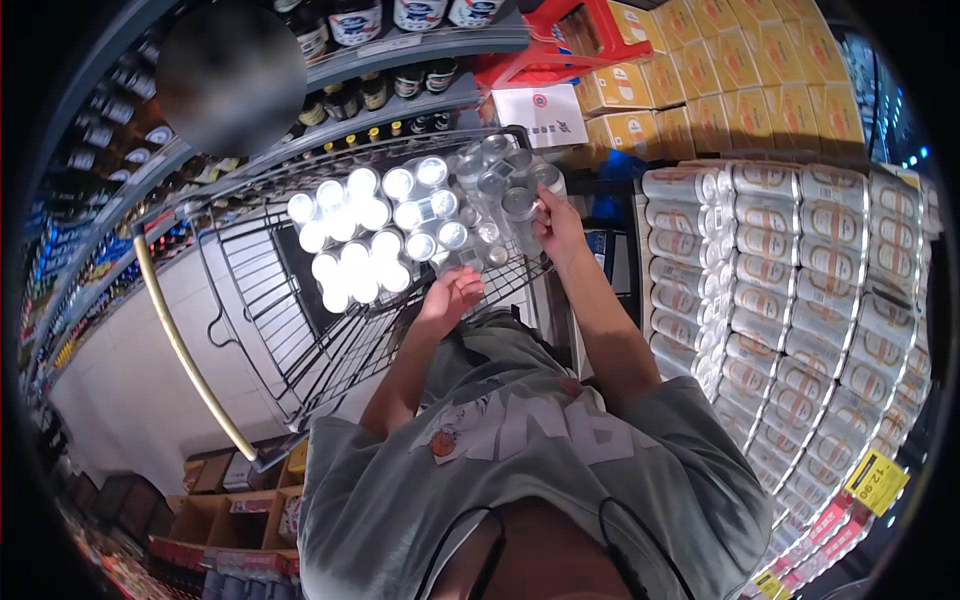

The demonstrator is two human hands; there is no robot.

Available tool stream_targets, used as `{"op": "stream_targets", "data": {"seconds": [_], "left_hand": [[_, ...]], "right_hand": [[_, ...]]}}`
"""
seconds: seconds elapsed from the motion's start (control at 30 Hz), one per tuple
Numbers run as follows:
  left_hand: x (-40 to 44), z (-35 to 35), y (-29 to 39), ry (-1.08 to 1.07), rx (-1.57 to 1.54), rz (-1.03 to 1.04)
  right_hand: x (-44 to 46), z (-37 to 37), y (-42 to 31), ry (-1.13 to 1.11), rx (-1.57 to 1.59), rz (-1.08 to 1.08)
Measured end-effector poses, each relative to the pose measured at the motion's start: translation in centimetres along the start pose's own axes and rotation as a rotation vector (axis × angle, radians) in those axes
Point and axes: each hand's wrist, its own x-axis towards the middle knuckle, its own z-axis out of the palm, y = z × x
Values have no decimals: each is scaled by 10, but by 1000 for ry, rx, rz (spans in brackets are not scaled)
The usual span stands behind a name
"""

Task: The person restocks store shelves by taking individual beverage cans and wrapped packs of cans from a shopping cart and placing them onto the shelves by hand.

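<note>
A black wire shopping cart (pixel 300 345) stands in front of me, with shrink-wrapped packs of cans in it. The packs on its left side (pixel 350 210) gleam white under strong light. At the cart's right end a clear-wrapped pack of cans (pixel 518 204) is tilted over the others, its silver can ends showing. My right hand (pixel 560 232) grips this pack at its right edge, fingers closed on the wrap. My left hand (pixel 453 297) is at the near side of the cans, fingers extended and turned up, close to the lower cans; whether it touches them I cannot tell.
A tall stack of wrapped can packs (pixel 780 290) rises on my right, with a yellow price tag (pixel 877 482). Yellow cartons (pixel 740 60) and a red plastic stand (pixel 560 45) are ahead. Bottle shelves (pixel 390 50) line the left. The cart's yellowish handle (pixel 185 350) faces left.
</note>
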Motion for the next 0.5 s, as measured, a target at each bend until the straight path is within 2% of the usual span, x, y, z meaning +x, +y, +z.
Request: {"op": "stream_targets", "data": {"seconds": [0.03, 0.1, 0.13, 0.23, 0.27, 0.3, 0.33, 0.4, 0.5], "left_hand": [[9, 3, -6, -15, 32, -32], [16, 26, -12, -2, -281, -220], [26, 25, -20, -54, -343, -270], [16, 82, -23, -61, -297, -465], [12, 107, -28, 41, -240, -534], [7, 132, -33, 32, -181, -587], [1, 157, -38, -439, 226, -311], [16, 159, -80, -330, -82, -794], [-2, 180, -150, -254, 40, -922]], "right_hand": [[-15, -7, -6, 2, -10, -6], [-55, -31, -18, 24, 10, -64], [-80, -46, -24, 19, -29, -85], [-164, -89, -41, 99, -50, -153], [-192, -102, -43, 112, -79, -168], [-219, -116, -43, 162, -30, -206], [-244, -129, -41, 230, -121, -230], [-286, -160, -22, 354, -240, -298], [-340, -210, 19, 467, -126, -502]]}}
